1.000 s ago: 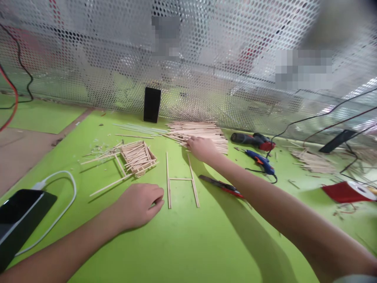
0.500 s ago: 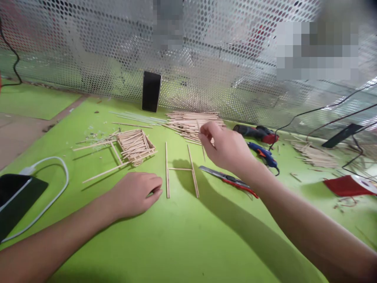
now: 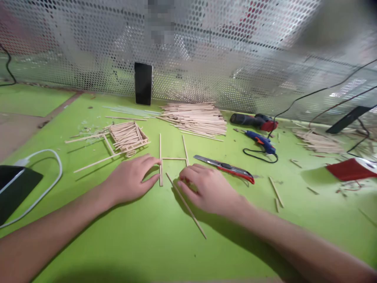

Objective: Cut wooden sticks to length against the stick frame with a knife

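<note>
1. Left hand (image 3: 134, 177), fingers parted, touches the H-shaped stick frame's (image 3: 173, 158) left side, seemingly bracing it.
2. Right hand (image 3: 206, 188) curls over the opposite side, perhaps for alignment; I can't tell whether it pinches.
3. Frame lies flat between both.
4. Loose stick (image 3: 186, 206) slants beside the right thumb, seemingly handy.

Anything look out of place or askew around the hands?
Yes: the knife lies with its blade out near the right hand, an exposed edge. A loose stick lies aslant, out of line with the H-shaped frame.
</note>
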`<action>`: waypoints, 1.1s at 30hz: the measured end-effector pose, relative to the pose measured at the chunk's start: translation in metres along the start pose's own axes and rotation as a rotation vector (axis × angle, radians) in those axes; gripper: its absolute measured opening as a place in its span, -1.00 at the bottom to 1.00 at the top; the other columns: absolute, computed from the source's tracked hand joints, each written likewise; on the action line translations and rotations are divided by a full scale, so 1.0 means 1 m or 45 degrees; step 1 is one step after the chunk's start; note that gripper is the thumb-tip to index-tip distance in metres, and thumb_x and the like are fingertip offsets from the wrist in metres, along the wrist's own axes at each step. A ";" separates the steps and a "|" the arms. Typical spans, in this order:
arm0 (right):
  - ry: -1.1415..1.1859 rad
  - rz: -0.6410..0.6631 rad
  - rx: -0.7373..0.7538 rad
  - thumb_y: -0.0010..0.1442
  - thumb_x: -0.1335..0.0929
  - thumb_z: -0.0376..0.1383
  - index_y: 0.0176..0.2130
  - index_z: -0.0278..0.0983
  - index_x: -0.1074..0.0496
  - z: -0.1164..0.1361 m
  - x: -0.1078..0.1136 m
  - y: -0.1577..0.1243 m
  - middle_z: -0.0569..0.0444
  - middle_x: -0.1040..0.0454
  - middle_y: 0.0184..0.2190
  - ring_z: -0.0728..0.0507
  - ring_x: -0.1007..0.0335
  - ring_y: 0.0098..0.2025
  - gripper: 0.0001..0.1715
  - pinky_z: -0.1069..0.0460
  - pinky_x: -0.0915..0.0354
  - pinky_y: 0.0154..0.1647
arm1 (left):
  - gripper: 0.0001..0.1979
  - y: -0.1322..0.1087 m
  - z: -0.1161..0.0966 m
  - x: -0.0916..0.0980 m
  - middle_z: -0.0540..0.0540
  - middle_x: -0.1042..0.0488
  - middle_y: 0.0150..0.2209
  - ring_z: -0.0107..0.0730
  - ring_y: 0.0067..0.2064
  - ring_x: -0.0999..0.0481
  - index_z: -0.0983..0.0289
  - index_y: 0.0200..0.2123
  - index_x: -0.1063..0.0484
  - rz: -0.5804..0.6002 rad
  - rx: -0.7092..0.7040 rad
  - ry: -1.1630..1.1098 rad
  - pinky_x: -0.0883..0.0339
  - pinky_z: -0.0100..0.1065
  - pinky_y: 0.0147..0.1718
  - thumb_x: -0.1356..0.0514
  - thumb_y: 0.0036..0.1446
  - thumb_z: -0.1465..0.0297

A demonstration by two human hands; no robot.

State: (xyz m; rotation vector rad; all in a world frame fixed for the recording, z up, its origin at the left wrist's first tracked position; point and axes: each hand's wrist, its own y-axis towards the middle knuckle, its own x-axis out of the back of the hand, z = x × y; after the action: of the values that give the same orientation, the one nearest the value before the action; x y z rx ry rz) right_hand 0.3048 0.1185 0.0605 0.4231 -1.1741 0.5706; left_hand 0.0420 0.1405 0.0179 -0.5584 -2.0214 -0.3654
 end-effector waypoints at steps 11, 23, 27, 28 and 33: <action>0.185 -0.158 0.738 0.51 -0.29 -0.32 0.06 -0.31 -0.53 -0.015 -0.020 -0.014 -0.03 -0.69 -0.06 -0.15 -0.57 -0.01 -0.73 -0.09 -0.48 0.08 | -0.34 0.010 -0.001 0.002 0.17 -0.37 0.44 0.09 0.40 -0.44 0.09 0.51 -0.21 0.078 0.013 0.084 -0.37 0.24 0.35 -0.01 0.50 -0.04; 0.139 -0.210 0.682 0.46 -0.33 -0.36 0.12 -0.33 -0.53 -0.019 -0.015 -0.009 0.00 -0.69 0.01 -0.19 -0.60 0.12 -0.70 -0.12 -0.47 0.23 | -0.47 0.003 0.006 0.004 0.15 -0.58 0.26 -0.03 0.20 -0.62 0.07 0.43 -0.37 0.036 -0.202 -0.007 -0.51 0.08 0.21 -0.11 0.50 0.08; 0.120 -0.118 0.662 0.51 -0.29 -0.25 0.20 -0.36 -0.51 -0.019 -0.016 -0.009 -0.04 -0.66 0.10 -0.21 -0.55 0.18 -0.61 -0.15 -0.44 0.26 | -0.51 0.003 0.007 0.002 0.13 -0.62 0.21 -0.07 0.16 -0.64 0.06 0.37 -0.44 0.009 -0.252 -0.050 -0.53 -0.01 0.18 -0.15 0.49 0.08; 0.112 -0.098 0.648 0.52 -0.28 -0.23 0.22 -0.36 -0.49 -0.019 -0.017 -0.009 -0.06 -0.64 0.13 -0.22 -0.53 0.21 -0.58 -0.16 -0.43 0.28 | -0.52 0.002 0.007 0.002 0.12 -0.63 0.20 -0.08 0.15 -0.65 0.05 0.36 -0.45 0.006 -0.264 -0.054 -0.53 -0.02 0.18 -0.16 0.49 0.08; 0.084 -0.003 0.582 0.55 -0.26 -0.11 0.32 -0.33 -0.45 -0.024 -0.020 -0.010 -0.15 -0.53 0.28 -0.26 -0.44 0.30 -0.47 -0.24 -0.37 0.34 | -0.50 0.003 0.008 0.001 0.11 -0.64 0.19 -0.08 0.15 -0.65 0.05 0.34 -0.46 0.020 -0.269 -0.049 -0.53 -0.03 0.18 -0.19 0.46 0.03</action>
State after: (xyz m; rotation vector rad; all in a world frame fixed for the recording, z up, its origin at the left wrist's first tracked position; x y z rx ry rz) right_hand 0.3235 0.1208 0.0335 0.7875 -0.9755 0.8482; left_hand 0.0375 0.1466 0.0149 -0.7163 -2.0269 -0.5670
